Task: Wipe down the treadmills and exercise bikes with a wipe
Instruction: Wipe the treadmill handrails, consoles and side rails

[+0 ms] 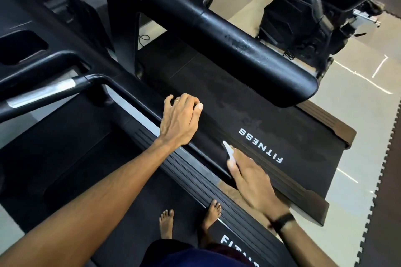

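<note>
Standing barefoot on the belt of the near treadmill (71, 171), the person reaches both arms toward the adjacent treadmill (282, 136) on the right. The left hand (180, 119) rests on the near handrail (134, 95) of the near treadmill, its fingers curled over the rail's outer edge; a ring shows on one finger. The right hand (251, 182) lies low over the near side rail of the adjacent treadmill, close to its rear corner, with the fingers extended and held together. A white wipe (227, 150) protrudes beyond the fingertips of the right hand and touches the deck just beside the white "FITNESS" lettering (261, 145); most of the wipe is hidden beneath the hand, so whether it is pinched or only pressed flat cannot be told. A dark band (282, 221) circles the right wrist. The belt surface of the adjacent treadmill shows mottled patches. Its far handrail (260, 58) crosses above the belt, with scuffed marks on its upper face. Beige flooring and an interlocking dark mat edge lie along the right side.
</note>
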